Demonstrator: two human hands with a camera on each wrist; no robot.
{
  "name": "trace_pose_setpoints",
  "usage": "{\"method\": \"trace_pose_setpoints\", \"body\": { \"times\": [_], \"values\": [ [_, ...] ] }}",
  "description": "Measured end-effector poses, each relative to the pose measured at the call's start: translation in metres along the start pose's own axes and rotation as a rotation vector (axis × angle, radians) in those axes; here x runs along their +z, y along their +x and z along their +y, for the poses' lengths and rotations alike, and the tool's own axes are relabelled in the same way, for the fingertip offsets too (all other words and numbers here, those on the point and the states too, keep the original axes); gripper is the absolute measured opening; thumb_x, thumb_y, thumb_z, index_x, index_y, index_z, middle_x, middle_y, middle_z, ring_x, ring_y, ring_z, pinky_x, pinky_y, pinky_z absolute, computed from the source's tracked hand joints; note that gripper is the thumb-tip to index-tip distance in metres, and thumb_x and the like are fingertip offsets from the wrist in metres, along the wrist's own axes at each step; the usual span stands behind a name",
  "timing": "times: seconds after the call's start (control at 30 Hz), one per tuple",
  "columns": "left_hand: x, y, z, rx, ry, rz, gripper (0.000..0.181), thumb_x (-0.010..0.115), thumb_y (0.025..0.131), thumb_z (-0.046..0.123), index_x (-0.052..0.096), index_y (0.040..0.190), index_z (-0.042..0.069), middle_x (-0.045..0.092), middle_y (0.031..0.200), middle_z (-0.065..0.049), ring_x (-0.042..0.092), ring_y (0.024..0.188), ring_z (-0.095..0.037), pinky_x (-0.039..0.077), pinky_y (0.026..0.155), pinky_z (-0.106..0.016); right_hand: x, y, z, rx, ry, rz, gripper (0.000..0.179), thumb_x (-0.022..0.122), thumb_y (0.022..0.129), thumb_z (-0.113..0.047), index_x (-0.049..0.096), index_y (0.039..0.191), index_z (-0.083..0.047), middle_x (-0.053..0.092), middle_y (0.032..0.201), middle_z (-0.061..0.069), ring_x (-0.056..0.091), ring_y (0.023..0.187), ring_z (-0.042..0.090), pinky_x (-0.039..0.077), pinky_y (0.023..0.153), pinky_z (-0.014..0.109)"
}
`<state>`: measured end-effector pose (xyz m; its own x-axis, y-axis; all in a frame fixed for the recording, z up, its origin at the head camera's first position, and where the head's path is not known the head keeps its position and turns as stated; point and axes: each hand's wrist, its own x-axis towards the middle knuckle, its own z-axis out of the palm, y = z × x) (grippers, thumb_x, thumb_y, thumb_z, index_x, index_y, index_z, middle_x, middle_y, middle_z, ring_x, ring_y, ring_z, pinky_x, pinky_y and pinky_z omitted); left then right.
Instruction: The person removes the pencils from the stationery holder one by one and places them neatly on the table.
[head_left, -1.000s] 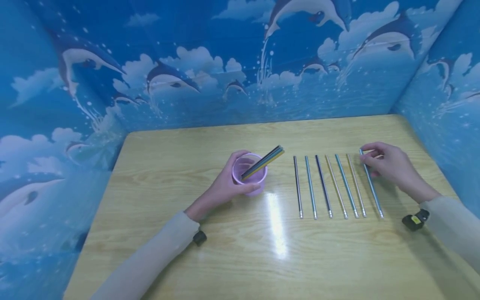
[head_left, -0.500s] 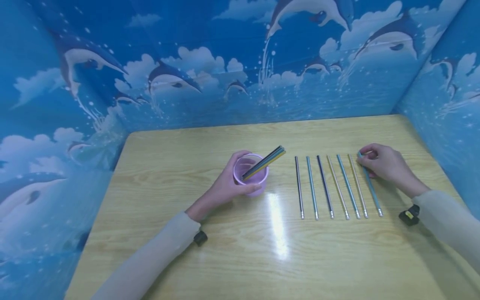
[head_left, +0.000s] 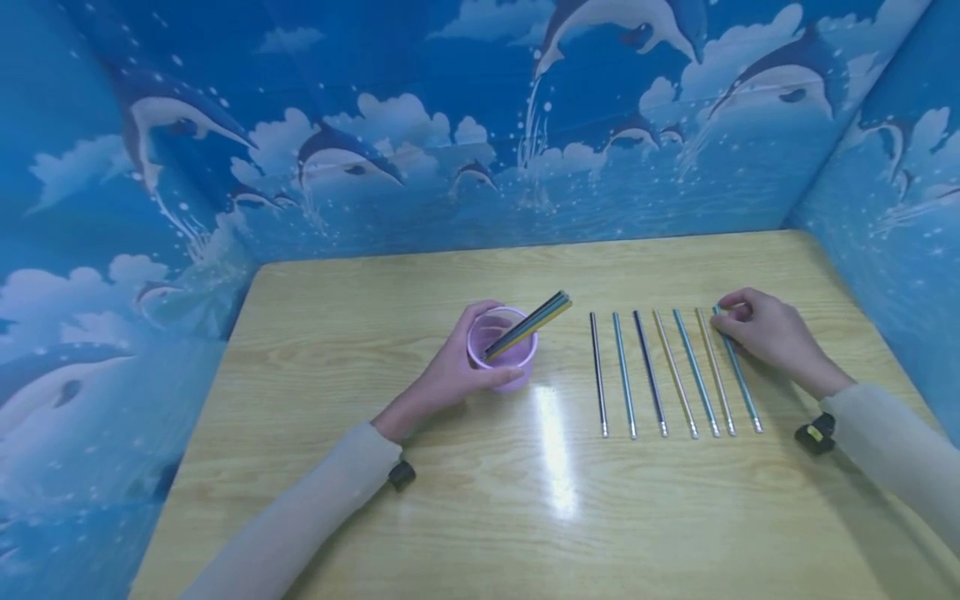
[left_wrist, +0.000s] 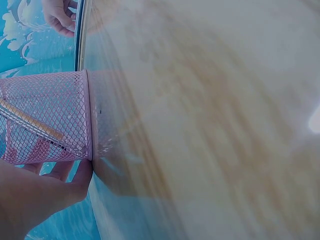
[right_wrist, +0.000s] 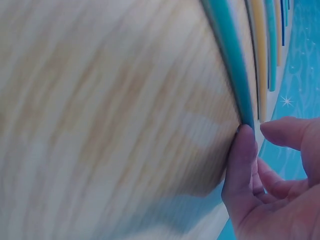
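Observation:
My left hand (head_left: 467,360) grips a pink mesh pencil cup (head_left: 517,379) round its side, with the thumb near the front. Several pencils (head_left: 527,325) lean to the right out of the cup; through the mesh in the left wrist view, a yellow pencil (left_wrist: 30,119) shows. At the far right of a row, my right hand (head_left: 772,333) holds the upper end of a teal pencil (head_left: 738,375) between thumb and fingers. The pencil lies on the table, its eraser end towards me. In the right wrist view the thumb (right_wrist: 242,150) touches that teal pencil; the forefinger tip looks slightly apart from it.
Left of the held pencil lie several more in a row, among them a yellow pencil (head_left: 716,371), a blue-teal pencil (head_left: 696,372) and a dark pencil (head_left: 598,375). The wooden table (head_left: 360,333) meets dolphin-printed walls (head_left: 420,183) at its back and sides.
My right hand has moved slightly left, and the teal pencil at its fingers has shifted left, closer to the row. My left hand and the cup have kept their place.

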<state>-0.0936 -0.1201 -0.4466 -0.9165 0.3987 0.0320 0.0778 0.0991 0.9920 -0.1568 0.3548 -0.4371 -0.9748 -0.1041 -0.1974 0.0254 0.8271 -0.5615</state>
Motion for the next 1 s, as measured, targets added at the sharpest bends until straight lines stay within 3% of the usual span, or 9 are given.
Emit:
{"method": "trace_pose_setpoints", "body": {
  "times": [0.17,0.27,0.37,0.47,0.57,0.77,0.87,1.0],
  "values": [
    [0.001,0.000,-0.001,-0.005,-0.003,0.003,0.093,0.092,0.086,0.006,0.040,0.161,0.023,0.058,0.148,-0.007,0.059,0.135,-0.028,0.054,0.112,-0.043,0.001,-0.006,0.004,0.029,0.027,0.016,0.059,0.058,0.113,-0.035,0.049,0.144,0.014,0.065,0.121,0.033,0.072,0.083,0.030,0.056,0.084,0.051],
    [0.001,0.000,0.000,-0.007,0.003,0.008,0.094,0.093,0.085,0.006,0.040,0.161,0.024,0.058,0.148,-0.007,0.059,0.135,-0.028,0.053,0.113,-0.044,0.002,-0.010,0.003,0.047,0.058,0.042,0.064,0.054,0.114,-0.038,0.046,0.149,0.014,0.059,0.130,0.036,0.068,0.102,0.043,0.051,0.093,0.061],
    [0.000,0.000,0.000,-0.009,0.010,0.011,0.095,0.093,0.085,0.005,0.039,0.162,0.023,0.059,0.148,-0.007,0.059,0.136,-0.028,0.052,0.114,-0.045,0.003,-0.014,-0.001,0.071,0.111,0.091,0.066,0.053,0.114,-0.039,0.044,0.154,0.012,0.056,0.134,0.034,0.061,0.116,0.046,0.052,0.092,0.050],
    [0.000,0.000,0.000,-0.007,0.001,0.006,0.095,0.092,0.086,0.004,0.038,0.163,0.020,0.057,0.149,-0.009,0.058,0.137,-0.030,0.052,0.114,-0.047,0.005,-0.019,-0.011,0.092,0.194,0.141,0.064,0.052,0.113,-0.038,0.045,0.157,0.008,0.057,0.133,0.025,0.064,0.109,0.025,0.051,0.083,0.029],
    [-0.001,0.000,0.001,-0.004,-0.019,-0.001,0.095,0.090,0.086,0.003,0.037,0.163,0.019,0.057,0.150,-0.011,0.057,0.139,-0.032,0.052,0.114,-0.048,0.009,-0.024,-0.025,0.096,0.306,0.194,0.060,0.055,0.112,-0.036,0.049,0.156,0.004,0.058,0.127,0.012,0.062,0.095,0.005,0.053,0.074,0.015],
    [-0.001,-0.001,0.001,-0.008,-0.008,-0.002,0.095,0.090,0.087,0.004,0.036,0.164,0.017,0.057,0.149,-0.012,0.056,0.138,-0.033,0.052,0.114,-0.049,0.017,-0.033,-0.057,0.028,0.550,0.278,0.033,0.062,0.111,-0.025,0.061,0.140,-0.011,0.058,0.114,-0.006,0.065,0.094,-0.001,0.056,0.077,0.010],
    [-0.001,-0.001,0.001,-0.011,-0.004,-0.002,0.095,0.090,0.086,0.003,0.036,0.163,0.019,0.057,0.149,-0.011,0.057,0.138,-0.032,0.053,0.113,-0.047,0.021,-0.036,-0.072,-0.025,0.671,0.296,0.022,0.064,0.110,-0.019,0.064,0.132,-0.019,0.061,0.111,-0.007,0.067,0.094,0.001,0.058,0.080,0.011],
    [-0.001,0.000,0.001,-0.015,-0.003,-0.008,0.095,0.091,0.086,0.004,0.037,0.163,0.022,0.057,0.149,-0.009,0.056,0.139,-0.030,0.054,0.113,-0.045,0.024,-0.039,-0.089,-0.095,0.770,0.308,0.021,0.066,0.109,-0.014,0.067,0.130,-0.016,0.065,0.110,-0.003,0.068,0.093,0.007,0.058,0.080,0.012]
  ]
}}
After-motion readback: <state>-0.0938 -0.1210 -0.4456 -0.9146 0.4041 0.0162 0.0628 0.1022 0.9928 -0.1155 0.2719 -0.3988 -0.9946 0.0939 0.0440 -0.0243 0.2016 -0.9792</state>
